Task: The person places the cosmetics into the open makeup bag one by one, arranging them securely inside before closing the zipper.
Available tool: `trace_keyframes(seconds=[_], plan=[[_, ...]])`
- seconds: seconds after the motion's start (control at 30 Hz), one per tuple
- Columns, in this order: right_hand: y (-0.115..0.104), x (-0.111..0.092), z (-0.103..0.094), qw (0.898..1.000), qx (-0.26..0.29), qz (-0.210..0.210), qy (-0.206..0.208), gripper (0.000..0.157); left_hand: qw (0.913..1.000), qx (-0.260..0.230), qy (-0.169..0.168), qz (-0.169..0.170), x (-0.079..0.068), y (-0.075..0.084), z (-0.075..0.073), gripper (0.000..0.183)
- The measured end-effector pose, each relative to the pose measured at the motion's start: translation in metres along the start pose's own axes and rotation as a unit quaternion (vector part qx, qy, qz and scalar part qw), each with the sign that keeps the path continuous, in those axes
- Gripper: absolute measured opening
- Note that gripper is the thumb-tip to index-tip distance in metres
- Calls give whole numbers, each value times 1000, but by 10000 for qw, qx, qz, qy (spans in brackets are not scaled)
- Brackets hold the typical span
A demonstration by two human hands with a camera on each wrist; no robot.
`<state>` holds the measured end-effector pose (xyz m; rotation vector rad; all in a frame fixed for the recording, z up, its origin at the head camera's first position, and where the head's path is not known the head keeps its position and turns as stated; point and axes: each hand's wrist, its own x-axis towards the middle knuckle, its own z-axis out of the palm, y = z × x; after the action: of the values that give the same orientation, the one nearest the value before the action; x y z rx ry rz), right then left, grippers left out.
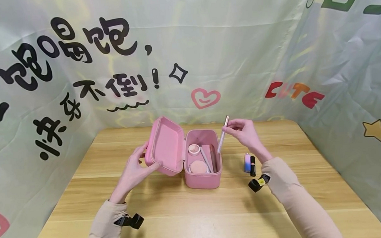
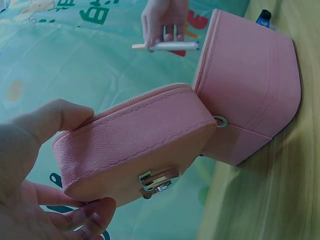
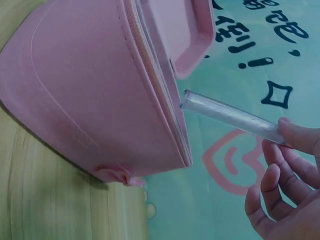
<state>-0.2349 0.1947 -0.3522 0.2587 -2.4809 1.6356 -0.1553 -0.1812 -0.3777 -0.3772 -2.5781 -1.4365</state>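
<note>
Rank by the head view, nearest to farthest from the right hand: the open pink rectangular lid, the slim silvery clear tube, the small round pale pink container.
1. Slim silvery clear tube: pinched in the right hand.
2. Small round pale pink container: inside the pink box, leftward.
3. Open pink rectangular lid: further left, gripped by the left hand.
</note>
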Motion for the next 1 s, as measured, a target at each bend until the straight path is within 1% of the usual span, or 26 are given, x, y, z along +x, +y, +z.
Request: trace_keyframes(seconds=[0.17,0.27,0.37,0.57,0.73,0.83,0.93,1.0], plan=[[-4,7,12,9974,-683,-64,-235,25,10000,-23,-14,-12,0,0,1,78],[-6,11,19,9919,-1202,-123,-390,24,10000,-20,-29,-27,0,1,1,79],[-8,15,25,9865,-1535,-162,-541,24,10000,-7,-38,-38,0,1,1,79],[-9,23,38,9754,-2036,-168,-827,20,10000,11,-13,0,0,1,1,78],[-9,27,46,9668,-2360,11,-979,19,10000,1,-24,10,0,0,1,78],[-9,29,50,9610,-2572,20,-1016,19,10000,74,-1,28,0,0,1,77],[-7,31,53,9535,-2841,-64,-999,14,9999,139,36,72,0,-1,1,77],[-7,32,56,9487,-2996,-65,-1003,17,9998,149,49,85,0,-2,2,77]])
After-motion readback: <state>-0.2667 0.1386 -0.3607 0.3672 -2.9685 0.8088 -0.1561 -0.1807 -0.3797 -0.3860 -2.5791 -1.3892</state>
